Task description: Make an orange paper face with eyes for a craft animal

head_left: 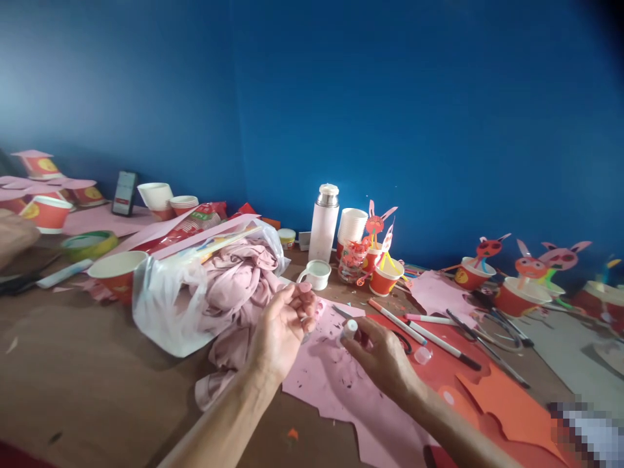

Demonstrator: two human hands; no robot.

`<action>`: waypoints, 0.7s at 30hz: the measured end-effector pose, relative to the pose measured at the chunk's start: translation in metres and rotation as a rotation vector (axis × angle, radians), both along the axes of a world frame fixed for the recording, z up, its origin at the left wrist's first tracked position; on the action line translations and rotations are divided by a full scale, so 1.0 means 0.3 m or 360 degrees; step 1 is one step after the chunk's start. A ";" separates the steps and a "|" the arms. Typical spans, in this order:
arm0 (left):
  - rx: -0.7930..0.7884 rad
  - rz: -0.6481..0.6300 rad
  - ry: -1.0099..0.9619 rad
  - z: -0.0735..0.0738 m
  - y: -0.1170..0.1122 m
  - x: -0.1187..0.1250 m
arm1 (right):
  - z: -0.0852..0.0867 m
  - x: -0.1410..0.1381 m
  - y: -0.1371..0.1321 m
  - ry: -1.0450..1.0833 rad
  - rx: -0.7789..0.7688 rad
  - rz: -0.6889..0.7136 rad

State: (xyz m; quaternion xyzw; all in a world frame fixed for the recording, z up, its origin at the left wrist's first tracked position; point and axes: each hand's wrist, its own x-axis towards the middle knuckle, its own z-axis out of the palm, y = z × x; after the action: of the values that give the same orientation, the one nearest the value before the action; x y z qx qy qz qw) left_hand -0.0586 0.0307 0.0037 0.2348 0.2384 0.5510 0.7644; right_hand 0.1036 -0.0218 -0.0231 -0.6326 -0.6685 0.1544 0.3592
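Observation:
My left hand (280,325) is turned palm up over the pink paper, its fingers curled. A small round pink paper piece (305,286) shows at its fingertips. In my right hand (383,357) is a glue stick (350,329), its white end pointing up and toward the left hand. The two hands are apart. Beneath them lies a cut sheet of pink paper (336,383) scattered with dark scraps. A clear cap (423,355) rests on red paper just right of the right hand.
Left of my hands sits a plastic bag (170,312) with pink cloth (238,273). Behind stand a bottle (324,227), a white lid cup (316,274) and paper cups (386,276) with paper animal figures. Markers (443,341), scissors (487,344) and orange paper (517,403) lie right. A person's hand (17,237) shows far left.

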 end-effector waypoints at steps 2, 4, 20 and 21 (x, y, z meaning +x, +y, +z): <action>0.0064 0.0078 0.0169 -0.015 0.001 0.011 | 0.008 -0.004 -0.007 0.0001 0.0003 0.0007; 0.0182 0.0207 0.0440 -0.033 -0.001 0.025 | 0.023 -0.013 -0.022 0.0115 -0.0002 0.0042; 0.0565 0.0005 0.0945 -0.060 -0.065 0.067 | 0.071 -0.087 -0.067 0.0588 0.0082 0.0402; 0.0589 0.0052 0.0952 -0.057 -0.064 0.062 | 0.080 -0.081 -0.064 0.0627 0.0062 0.0426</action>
State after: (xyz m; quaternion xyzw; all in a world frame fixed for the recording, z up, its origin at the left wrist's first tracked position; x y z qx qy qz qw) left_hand -0.0400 0.0116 -0.0134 0.5166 0.3516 0.5040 0.5962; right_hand 0.0793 -0.0411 0.0007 -0.4889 -0.6664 0.3083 0.4711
